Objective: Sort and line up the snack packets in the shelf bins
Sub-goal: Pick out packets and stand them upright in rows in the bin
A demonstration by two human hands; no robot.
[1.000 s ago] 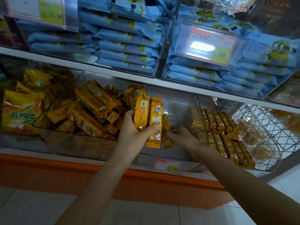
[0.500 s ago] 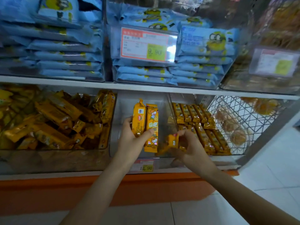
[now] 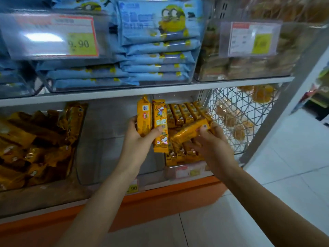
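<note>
1. Left hand [image 3: 136,141]: grips a pair [image 3: 156,122] of orange packets, side by side and upright. The thumb lies across the front of the right-hand one, which carries a cartoon figure, and the fingers wrap behind. The pair sits in front of the gap between the middle bin and the right bin, its top ends just under the shelf board [image 3: 89,97].

2. Right hand [image 3: 214,148]: holds one tilted packet [image 3: 188,131], fingers curled over its right end. The packet's left end points down toward the pair. It is held above the right bin's contents. The two hands are near each other and do not touch.

3. Right bin [image 3: 206,168]: clear-walled. Orange packets stand in rows [image 3: 185,111], aligned front to back.

4. Middle bin [image 3: 106,139]: clear-walled. No packets are visible through its front wall.

5. Left bin [image 3: 44,198]: holds a loose heap [image 3: 35,139] of orange packets at mixed angles.

6. Surroundings: a wire basket [image 3: 249,107] just right of the right bin holds round baked items. On the board above, blue packs [image 3: 160,56] lie stacked flat in clear bins. A price tag [image 3: 53,36] reading 9.90 is fixed in front of them. An orange plinth [image 3: 169,198] runs under the lower shelf.
</note>
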